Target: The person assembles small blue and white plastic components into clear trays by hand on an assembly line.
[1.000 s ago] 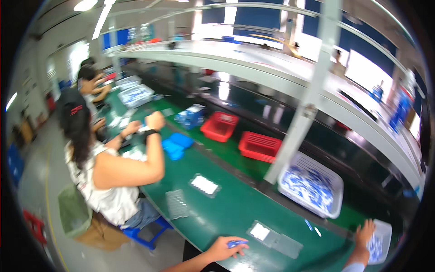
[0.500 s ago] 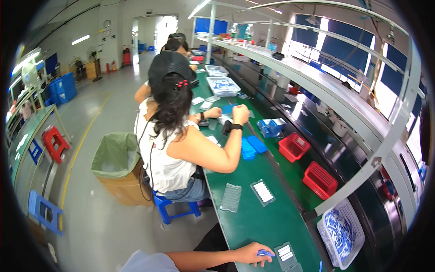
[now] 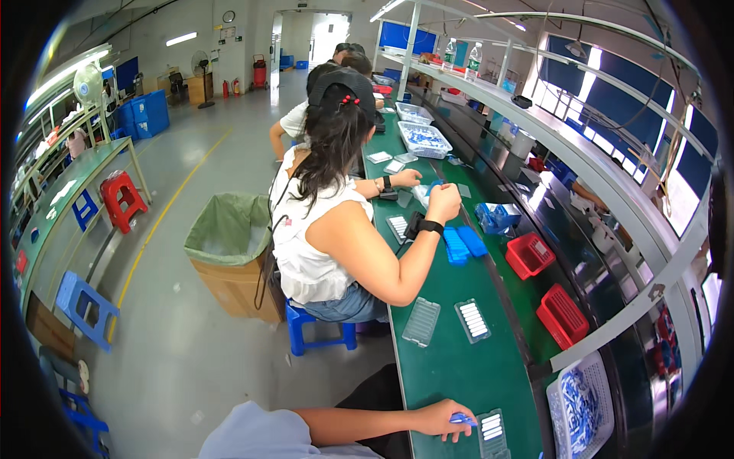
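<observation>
Blue piece is the thing to look at here, pinched in the left hand down at the bottom of the view, just beside the left edge of a see-through tray with a short stack of white strips in it. As far as I can judge, the step in hand is simply holding that piece by the tray. I can't tell if its tip touches the plastic or just hangs next to it. Fingers look closed, thumb and forefinger together on the piece, the others loosely curled underneath with nothing else that I can make out in them. Pose-wise, the forearm comes out of a pale blue sleeve and runs almost level to the right, crossing the near edge of the green tabletop, back of the hand mostly up, fingers pointing at the tray. Right hand is out of view, so no clue what it's holding, if anything. IMO any move from this spot calls for a light grip and a bit of wrist lift, since the tray's edge is right there and looks thin enough to get nudged. Off to the right there's a white basket of blue and white bits, well apart from the hand.
</observation>
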Demonstrator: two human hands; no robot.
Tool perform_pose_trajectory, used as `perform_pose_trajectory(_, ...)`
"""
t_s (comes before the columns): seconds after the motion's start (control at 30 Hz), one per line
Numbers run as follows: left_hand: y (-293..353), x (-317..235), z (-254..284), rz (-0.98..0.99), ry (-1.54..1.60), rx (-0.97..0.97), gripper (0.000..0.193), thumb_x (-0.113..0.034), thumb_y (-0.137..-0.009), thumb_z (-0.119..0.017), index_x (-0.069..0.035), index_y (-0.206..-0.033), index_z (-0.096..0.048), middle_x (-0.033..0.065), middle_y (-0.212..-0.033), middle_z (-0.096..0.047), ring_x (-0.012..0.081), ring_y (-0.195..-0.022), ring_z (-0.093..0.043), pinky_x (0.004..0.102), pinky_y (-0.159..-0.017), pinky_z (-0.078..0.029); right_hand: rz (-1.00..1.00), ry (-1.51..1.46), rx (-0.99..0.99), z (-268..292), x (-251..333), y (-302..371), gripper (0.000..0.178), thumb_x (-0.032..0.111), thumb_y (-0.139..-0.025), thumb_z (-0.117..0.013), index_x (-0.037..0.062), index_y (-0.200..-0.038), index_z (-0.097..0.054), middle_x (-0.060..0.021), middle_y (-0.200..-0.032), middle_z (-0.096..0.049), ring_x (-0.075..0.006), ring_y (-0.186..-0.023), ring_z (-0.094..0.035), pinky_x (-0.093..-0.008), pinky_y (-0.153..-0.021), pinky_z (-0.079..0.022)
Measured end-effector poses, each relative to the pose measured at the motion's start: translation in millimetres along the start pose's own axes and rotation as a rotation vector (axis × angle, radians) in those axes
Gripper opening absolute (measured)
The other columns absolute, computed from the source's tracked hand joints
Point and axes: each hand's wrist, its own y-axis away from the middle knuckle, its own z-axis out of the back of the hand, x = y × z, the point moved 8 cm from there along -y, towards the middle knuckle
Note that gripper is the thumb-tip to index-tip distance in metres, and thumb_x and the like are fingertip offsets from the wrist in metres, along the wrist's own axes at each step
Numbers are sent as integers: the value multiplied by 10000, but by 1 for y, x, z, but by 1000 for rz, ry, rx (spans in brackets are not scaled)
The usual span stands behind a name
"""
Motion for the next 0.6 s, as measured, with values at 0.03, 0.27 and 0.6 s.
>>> perform_pose_trajectory(0.03,0,0,0,-1,-7,-7,284,-145,-1004,-621,29,-1228,-628,73,-995,-712,125,-691,-683,258,-522,-550,-3,3,-2,-2,-3,-1,822,695,-963,-449,86,-1514,-453,-206,-1524,-472,-390,-1412,-425,-572,-1183,-225)
perform_pose_trajectory(0.27,-1,5,1,-9,16,-12,290,-145,-997,-630,29,-1228,-632,76,-984,-715,132,-687,-688,264,-519,-551,-8,-17,-1,-6,-6,-1,836,719,-960,-426,86,-1504,-471,-184,-1515,-494,-380,-1401,-444,-565,-1191,-213)
perform_pose_trajectory(0.6,-2,3,2,-19,-8,-19,284,-147,-998,-625,27,-1222,-636,70,-980,-718,132,-691,-693,262,-515,-548,18,-17,7,-16,-12,-9,815,721,-962,-415,89,-1465,-519,-163,-1495,-521,-367,-1380,-473,-577,-1186,-221)
